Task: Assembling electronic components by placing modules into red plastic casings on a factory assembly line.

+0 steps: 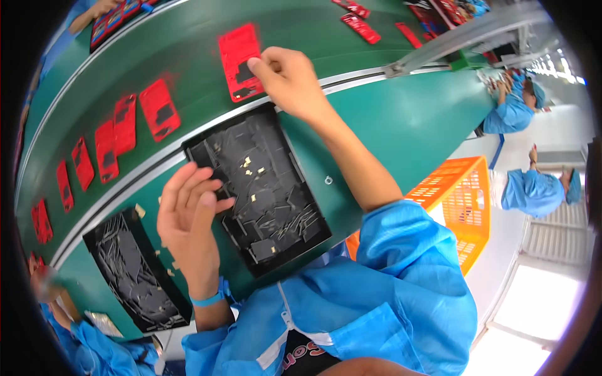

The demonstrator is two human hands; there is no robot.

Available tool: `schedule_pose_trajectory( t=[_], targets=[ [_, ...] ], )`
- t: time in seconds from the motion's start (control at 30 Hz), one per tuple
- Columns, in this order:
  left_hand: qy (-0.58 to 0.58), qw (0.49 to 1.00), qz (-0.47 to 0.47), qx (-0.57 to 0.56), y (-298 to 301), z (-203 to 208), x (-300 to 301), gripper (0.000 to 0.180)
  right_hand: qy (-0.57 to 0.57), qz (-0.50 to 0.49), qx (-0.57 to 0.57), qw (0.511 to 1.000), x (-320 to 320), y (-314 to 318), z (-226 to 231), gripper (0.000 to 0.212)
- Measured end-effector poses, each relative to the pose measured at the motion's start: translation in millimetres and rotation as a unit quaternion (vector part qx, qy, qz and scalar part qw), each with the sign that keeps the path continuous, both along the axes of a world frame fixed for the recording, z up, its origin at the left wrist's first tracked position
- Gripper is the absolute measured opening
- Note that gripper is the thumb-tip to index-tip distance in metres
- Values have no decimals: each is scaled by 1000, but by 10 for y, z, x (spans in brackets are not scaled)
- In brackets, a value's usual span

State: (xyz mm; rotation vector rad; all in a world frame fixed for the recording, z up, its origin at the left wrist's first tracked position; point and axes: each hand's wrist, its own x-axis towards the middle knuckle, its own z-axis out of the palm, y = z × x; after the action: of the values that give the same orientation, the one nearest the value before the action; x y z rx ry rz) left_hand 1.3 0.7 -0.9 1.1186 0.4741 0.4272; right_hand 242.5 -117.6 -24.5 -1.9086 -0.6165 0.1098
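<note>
At the belt's near edge my right hand grips the right edge of a red rectangular plate, thumb on top and the other fingers curled. A black flat piece lies on that plate, beside the thumb tip. My left hand hovers at the left side of a black tray, its fingers bent but apart and nothing visible between them. Inside the tray lie many thin black flat pieces and small pale yellow scraps. A blue band circles my left wrist.
More red plates lie along the green conveyor belt. A second black tray of dark pieces stands left. A metal bar crosses the upper right. An orange crate stands right; co-workers in blue are around.
</note>
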Motion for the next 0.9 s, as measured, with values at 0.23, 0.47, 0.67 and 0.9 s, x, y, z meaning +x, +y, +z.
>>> schedule_pose_trajectory(
  t=[0.23, 0.47, 0.67, 0.9],
  targets=[
    [12, 999, 1, 39, 16, -84, 31, 37, -185, -157, -133, 961, 1136, -505, -513, 36],
    [34, 997, -17, 67, -55, 29, 61, 36, -307, -313, -359, 824, 2383, -1838, -941, 74],
    [38, 995, -30, 82, 29, -92, 7, 31, -356, -239, -473, 770, 1820, -1453, -694, 64],
    [-32, 996, -76, 34, -23, -111, 45, 33, -444, -82, -427, 784, 1244, -1267, -62, 27]
  ],
)
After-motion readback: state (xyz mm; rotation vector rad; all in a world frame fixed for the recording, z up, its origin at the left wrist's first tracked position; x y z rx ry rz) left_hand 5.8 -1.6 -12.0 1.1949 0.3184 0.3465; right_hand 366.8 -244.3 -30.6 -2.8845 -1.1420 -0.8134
